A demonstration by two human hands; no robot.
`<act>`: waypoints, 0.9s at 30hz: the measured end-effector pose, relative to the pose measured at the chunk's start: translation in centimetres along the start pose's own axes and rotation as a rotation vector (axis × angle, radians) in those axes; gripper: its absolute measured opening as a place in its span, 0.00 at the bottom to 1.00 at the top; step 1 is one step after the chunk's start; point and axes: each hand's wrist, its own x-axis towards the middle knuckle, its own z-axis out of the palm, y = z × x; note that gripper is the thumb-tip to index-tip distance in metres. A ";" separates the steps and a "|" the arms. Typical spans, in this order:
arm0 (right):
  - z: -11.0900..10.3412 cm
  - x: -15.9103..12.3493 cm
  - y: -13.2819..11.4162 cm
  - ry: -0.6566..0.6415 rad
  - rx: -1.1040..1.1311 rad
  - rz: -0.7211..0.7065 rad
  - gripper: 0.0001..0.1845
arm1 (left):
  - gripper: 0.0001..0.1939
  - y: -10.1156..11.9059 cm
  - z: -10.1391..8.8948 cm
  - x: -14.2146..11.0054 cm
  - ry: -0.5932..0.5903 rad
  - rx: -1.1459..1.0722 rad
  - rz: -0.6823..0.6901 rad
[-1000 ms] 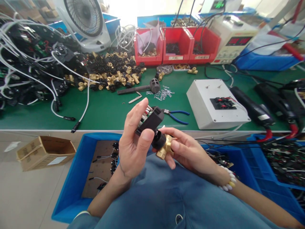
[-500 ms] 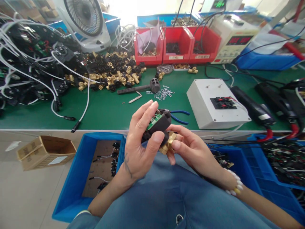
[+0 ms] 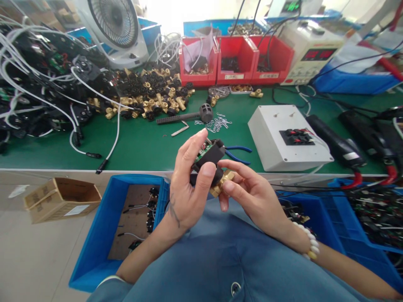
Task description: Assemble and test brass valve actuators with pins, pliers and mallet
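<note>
My left hand grips a black housing with a green circuit board showing in its open top. The thumb presses its near side and the fingers wrap the far side. Below the housing sits a brass valve fitting, its black collar against the housing. My right hand closes thumb and fingers around this brass fitting. Just behind the housing lie blue-handled pliers, partly hidden. Farther back on the green bench are small wire clips, a dark grey mallet-like tool and a bent metal piece.
Brass fittings pile up at the back left, beside tangled cabled units. A white switch box stands right. Red bins line the back. Blue crates and a carton sit below the bench's front edge.
The housing and fitting have tilted slightly, and my right hand has moved a little left and up with the fitting. Both hands keep their hold.
</note>
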 end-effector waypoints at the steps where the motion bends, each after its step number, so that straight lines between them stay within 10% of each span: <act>1: 0.0 0.0 0.0 -0.003 0.009 -0.003 0.25 | 0.22 0.0 0.0 0.0 -0.003 0.005 0.006; 10: -0.6 0.7 0.2 -0.029 0.005 0.087 0.26 | 0.21 -0.6 -0.1 0.3 -0.014 0.086 -0.043; 20: -0.4 0.7 0.0 -0.028 0.021 0.071 0.22 | 0.21 -1.9 -0.1 0.5 -0.037 0.270 0.213; 27: -0.6 1.0 0.6 0.023 0.198 0.034 0.18 | 0.39 -1.8 -0.8 0.2 -0.123 0.331 0.163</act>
